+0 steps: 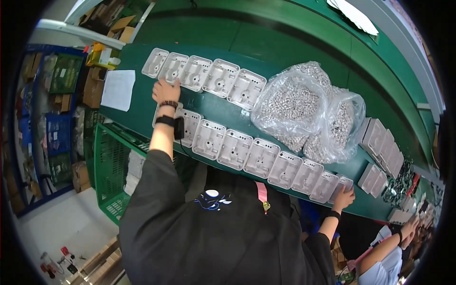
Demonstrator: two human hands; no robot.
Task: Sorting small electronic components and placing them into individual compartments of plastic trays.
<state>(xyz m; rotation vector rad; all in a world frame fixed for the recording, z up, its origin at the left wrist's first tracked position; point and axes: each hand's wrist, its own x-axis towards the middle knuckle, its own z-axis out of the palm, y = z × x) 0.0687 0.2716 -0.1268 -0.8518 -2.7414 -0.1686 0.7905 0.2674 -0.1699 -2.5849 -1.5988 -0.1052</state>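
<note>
White plastic housing [173, 68] lies under the left hand's [165, 90] fingertips [176, 83].

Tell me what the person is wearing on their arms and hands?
Loose black sleeves cover the upper arms. The left hand is bare, with a dark beaded bracelet and a black strap at the wrist. The right hand is bare too, with a black wristband.

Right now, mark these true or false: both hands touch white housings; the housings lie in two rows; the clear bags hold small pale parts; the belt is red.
1. Both hands touch white housings: true; left hand at the far row, right hand at the end of the near row.
2. Two rows of housings: true.
3. Clear bags hold small pale parts: true.
4. Belt is red: false, it is green.
</note>
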